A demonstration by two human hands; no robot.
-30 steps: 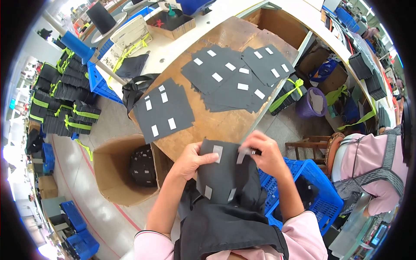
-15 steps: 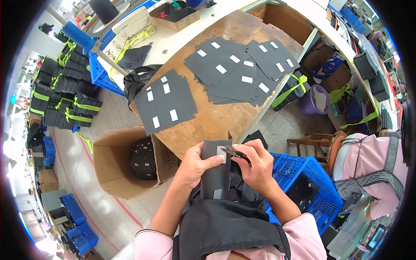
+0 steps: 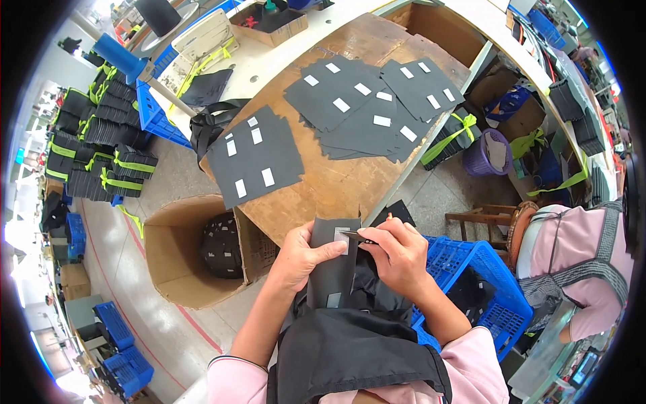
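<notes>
My left hand (image 3: pixel 299 257) is closed around a curled black fabric panel (image 3: pixel 334 276), its thumb pressed beside a white rectangular patch (image 3: pixel 342 237) on it. A second pale patch shows lower on the same panel. Between the fingers of my right hand (image 3: pixel 398 256) is a pair of small dark thread snips (image 3: pixel 361 237), their pointed tips at the edge of the upper patch. The handles are mostly hidden by my fingers. Beyond my hands, flat black panels with white patches (image 3: pixel 256 158) lie on a wooden board (image 3: pixel 330 192), with an overlapping pile of similar panels (image 3: pixel 336 94) farther back.
An open cardboard box (image 3: pixel 168 269) with dark pieces stands at my left. Blue plastic crates (image 3: pixel 498 303) sit at my right, near a person in pink (image 3: pixel 572 249). Black stacks tied with yellow-green strips (image 3: pixel 101 128) stand far left; a purple basket (image 3: pixel 486 158) is right of the board.
The snips' blades, parted before, now look closed together at the patch. My right hand has turned slightly, and the panel has shifted a little left.
</notes>
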